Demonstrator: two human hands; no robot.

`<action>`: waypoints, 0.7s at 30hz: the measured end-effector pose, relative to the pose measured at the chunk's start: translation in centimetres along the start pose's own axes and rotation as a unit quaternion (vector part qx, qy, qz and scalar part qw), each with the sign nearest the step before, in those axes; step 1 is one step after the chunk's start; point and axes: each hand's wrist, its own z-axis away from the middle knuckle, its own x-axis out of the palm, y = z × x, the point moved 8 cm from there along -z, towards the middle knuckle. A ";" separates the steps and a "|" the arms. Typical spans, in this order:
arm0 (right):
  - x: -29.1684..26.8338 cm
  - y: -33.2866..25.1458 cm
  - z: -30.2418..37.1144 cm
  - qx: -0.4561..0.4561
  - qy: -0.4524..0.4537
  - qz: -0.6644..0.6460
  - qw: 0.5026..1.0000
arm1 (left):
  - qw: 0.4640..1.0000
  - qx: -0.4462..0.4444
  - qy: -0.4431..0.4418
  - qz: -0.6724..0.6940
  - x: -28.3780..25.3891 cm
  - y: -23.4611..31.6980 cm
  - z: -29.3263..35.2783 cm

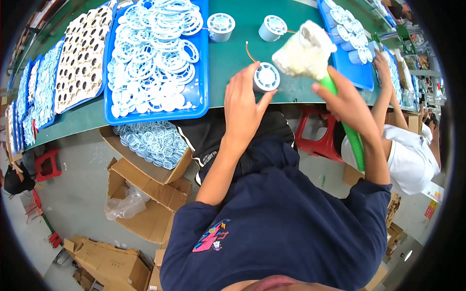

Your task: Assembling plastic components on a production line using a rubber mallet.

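Note:
My left hand [241, 99] grips a light-blue round housing [267, 76] standing near the table's front edge, thumb and fingers on its side. The housing has a slotted top with a white centre, and a thin wire with a small plug sticks out behind it. My right hand [347, 99] is closed round the green handle of a mallet [305, 52]. Its head, wrapped in whitish padding, is raised to the right of the housing. Two more light-blue housings [221, 26] [273, 27] stand farther back, with wires.
A blue tray [158, 116] of light-blue rings and discs lies left of my left hand. At the right, a blue tray [361, 82] holds several housings, beside a co-worker's hand [382, 70]. Under the table stand a carton [182, 167] of rings and a red stool [315, 148].

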 end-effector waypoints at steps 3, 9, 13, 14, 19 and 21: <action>-0.4 -3.3 0.1 0.016 -0.027 -0.104 0.994 | 0.999 -0.035 0.007 0.037 0.1 -0.7 0.4; 1.4 -8.8 -0.2 -0.204 0.006 0.190 0.960 | 0.998 -0.042 0.019 0.051 0.3 -0.7 0.7; 3.4 -8.6 2.0 -0.215 0.003 0.233 0.948 | 0.999 -0.041 0.016 0.031 0.7 -1.5 1.0; 3.6 -8.4 3.0 -0.247 0.027 0.220 0.943 | 0.998 -0.053 -0.002 0.028 1.1 -1.9 1.1; 5.2 -4.4 6.3 -0.218 0.071 0.197 0.953 | 0.998 0.008 0.060 0.000 0.5 -1.3 0.8; 5.2 -2.6 7.1 -0.217 0.086 0.189 0.954 | 0.998 0.021 0.052 0.015 0.1 -1.1 0.6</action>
